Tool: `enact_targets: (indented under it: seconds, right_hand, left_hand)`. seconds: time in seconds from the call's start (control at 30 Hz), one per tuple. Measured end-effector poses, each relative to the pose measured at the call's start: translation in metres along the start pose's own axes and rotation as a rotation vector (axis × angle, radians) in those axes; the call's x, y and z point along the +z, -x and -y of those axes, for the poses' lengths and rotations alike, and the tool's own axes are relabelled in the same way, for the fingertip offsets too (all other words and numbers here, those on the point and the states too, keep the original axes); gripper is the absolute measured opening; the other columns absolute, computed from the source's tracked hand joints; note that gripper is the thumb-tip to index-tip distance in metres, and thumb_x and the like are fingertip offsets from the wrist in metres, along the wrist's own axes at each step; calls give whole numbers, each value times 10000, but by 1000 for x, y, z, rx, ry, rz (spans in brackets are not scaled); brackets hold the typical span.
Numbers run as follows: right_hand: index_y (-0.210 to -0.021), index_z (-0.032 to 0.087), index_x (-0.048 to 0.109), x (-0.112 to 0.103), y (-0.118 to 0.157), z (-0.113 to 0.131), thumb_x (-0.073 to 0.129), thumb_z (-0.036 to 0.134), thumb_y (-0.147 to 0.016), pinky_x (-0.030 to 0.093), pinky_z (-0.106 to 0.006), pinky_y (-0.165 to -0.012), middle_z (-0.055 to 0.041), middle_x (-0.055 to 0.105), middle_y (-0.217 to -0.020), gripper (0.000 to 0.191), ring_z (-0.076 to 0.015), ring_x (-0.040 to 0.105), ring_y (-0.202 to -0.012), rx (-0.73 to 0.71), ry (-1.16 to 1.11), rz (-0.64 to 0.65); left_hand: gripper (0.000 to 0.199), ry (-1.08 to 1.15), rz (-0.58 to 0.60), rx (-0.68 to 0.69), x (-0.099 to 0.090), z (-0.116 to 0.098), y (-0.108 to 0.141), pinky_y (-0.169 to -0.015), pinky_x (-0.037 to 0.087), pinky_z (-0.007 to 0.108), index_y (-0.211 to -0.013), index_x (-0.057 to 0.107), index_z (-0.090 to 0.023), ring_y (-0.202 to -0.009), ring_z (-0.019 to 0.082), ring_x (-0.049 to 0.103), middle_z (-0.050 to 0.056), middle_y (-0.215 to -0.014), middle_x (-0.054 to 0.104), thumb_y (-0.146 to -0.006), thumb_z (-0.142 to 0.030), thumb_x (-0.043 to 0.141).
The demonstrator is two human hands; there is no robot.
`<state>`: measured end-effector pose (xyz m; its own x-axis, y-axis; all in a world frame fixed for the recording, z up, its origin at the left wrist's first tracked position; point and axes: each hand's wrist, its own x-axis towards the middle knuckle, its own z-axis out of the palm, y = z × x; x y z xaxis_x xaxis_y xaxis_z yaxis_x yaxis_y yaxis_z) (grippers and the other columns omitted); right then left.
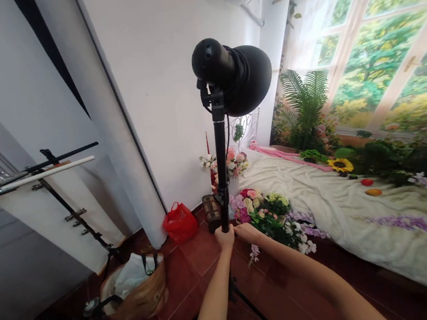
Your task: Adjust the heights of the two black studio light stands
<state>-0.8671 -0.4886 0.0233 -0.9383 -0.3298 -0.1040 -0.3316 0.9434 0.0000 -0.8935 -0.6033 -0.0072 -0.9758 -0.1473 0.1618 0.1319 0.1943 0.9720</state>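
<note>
Red-tiled floor (197, 262) | black lamp stand (220, 151) | left hand (225, 237): fingers wrapped round it | right hand (246, 232) just beside: fingers' hold, I can't tell

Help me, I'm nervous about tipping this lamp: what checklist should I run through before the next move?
1. Left hand around the pole: ok, wrapped around it.
2. Right hand secure: cannot tell; it is at the pole, but what its fingers grip is unclear.
3. Lamp head mounted: ok, it sits atop the pole; tightness cannot be seen.
4. Legs firmly planted: cannot tell; at least one runs out of frame.
5. Surroundings clear: not ok; flowers lie close by.
</note>
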Motion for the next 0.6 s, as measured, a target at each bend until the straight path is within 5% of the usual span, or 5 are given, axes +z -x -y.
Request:
enact_targets:
  seconds: [0.37, 0.5, 0.6]
  right_hand:
    - [-903, 99, 670, -6, -10, -6, 504, 108, -764, 470, -317, -814, -182, 694, -923, 217, -274, 654, -910, 38, -140, 40]
    - [-809, 128, 677, -12, -20, -15, 603, 101, -659, 472, -276, -822, -109, 704, -903, 170, -252, 640, -934, 129, -491, 130]
    - [-882, 129, 661, -8, -18, -23, 553, 214, -775, 511, -243, -724, -72, 696, -806, 173, -191, 673, -803, 251, -812, 205]
  left_hand:
    - [252, -2, 2, -16, 1, -4, 1, -448, 338, 213, -461, 566, -139, -461, 135, 515, 39, -465, 550, -637, -319, 595]
    - [231, 15, 13, -16, 1, -1, 1, -457, 351, 210, -509, 590, -128, -487, 133, 523, 46, -511, 580, -639, -318, 607]
    - [233, 24, 11, 4, 2, 0, 1, -451, 336, 205, -496, 570, -132, -471, 120, 500, 36, -498, 561, -643, -310, 600]
